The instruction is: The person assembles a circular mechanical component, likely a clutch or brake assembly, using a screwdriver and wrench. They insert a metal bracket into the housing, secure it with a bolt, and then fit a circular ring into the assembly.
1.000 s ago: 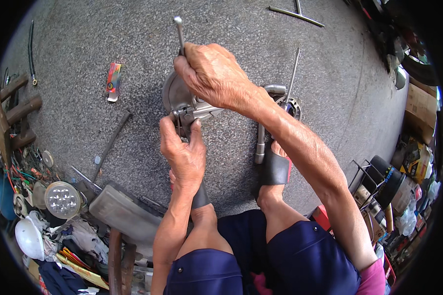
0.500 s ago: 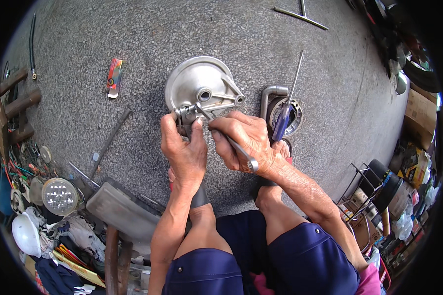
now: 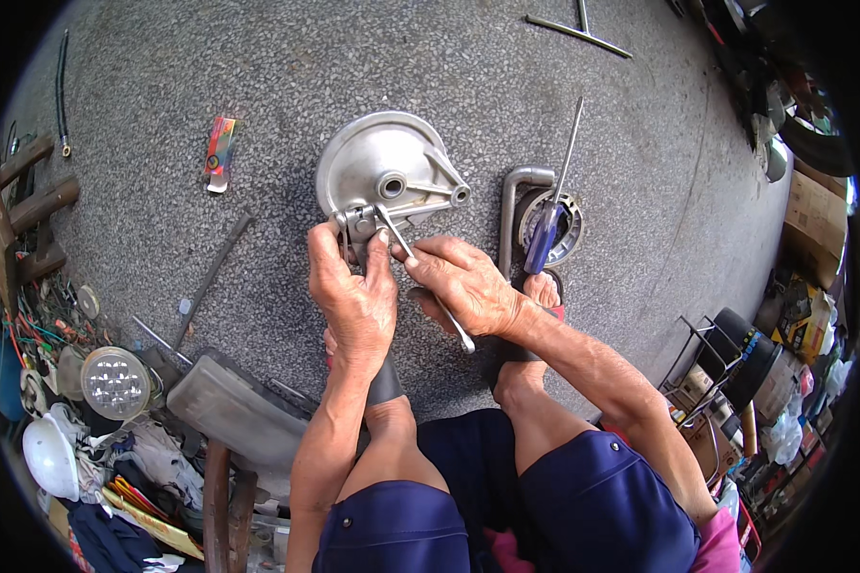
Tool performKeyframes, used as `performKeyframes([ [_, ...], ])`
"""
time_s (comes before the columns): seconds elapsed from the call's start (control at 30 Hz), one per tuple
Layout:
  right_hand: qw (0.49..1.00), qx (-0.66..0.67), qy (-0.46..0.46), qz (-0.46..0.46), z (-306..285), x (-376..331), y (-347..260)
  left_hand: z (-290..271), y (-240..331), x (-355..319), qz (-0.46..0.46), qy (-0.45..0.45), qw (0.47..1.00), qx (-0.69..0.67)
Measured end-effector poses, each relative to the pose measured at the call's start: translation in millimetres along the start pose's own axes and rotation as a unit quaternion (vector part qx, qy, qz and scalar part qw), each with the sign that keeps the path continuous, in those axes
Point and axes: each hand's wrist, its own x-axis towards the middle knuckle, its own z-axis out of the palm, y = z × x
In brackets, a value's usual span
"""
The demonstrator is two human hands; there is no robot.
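A round silver drum brake plate [image 3: 358,158] stands tilted over the floor in front of me, its central hole and side arm facing up. My left hand [image 3: 354,301] grips its lower edge, thumb and fingers closed around the small lever and clamp [image 3: 358,222] there. In my right hand [image 3: 463,279] is a slim metal wrench [image 3: 396,231], held between thumb and fingers. Its upper end meets the clamp beside my left thumb; the other end sticks out below my right palm. What lies under my left fingers is hidden.
Right of my hands, a blue-handled screwdriver [image 3: 545,234] rests across a ring-shaped part [image 3: 573,244] beside a bent metal bar [image 3: 509,210]. A T-shaped tool [image 3: 583,36] lies far off. A small colourful box [image 3: 221,153] and thin bar [image 3: 215,272] lie left. Clutter lines both sides.
My right hand has turned the wrench, so its lower end has swung down and left. My left hand keeps its grip on the brake plate.
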Motion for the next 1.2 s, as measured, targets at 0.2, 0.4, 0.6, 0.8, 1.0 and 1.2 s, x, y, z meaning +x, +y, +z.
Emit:
performKeyframes([
  [0.2,0.997,0.041,0.017,0.056,-21.3,60.7,-0.1,-3.9,5.0,0.4,0.028,-0.005,0.997,0.069],
  [0.4,0.974,-0.063,-0.105,0.193,-17.3,139.8,41.7,0.2,1.7,1.6,0.042,0.007,0.998,0.044],
  [0.6,0.967,-0.081,0.007,0.240,-25.4,143.1,21.2,-1.6,1.6,5.1,0.053,0.004,0.997,0.060],
  [0.8,0.991,-0.032,0.059,0.113,-30.3,81.5,-7.2,-5.3,8.0,2.9,0.015,-0.003,0.997,0.071],
  [1.0,0.995,0.003,0.059,0.081,-11.5,41.8,-18.3,-3.5,2.6,2.8,0.023,0.002,0.999,0.047],
  [1.2,0.997,-0.015,0.074,0.001,-4.8,34.6,-12.2,-2.4,2.3,1.8,0.000,0.003,1.000,0.016],
])
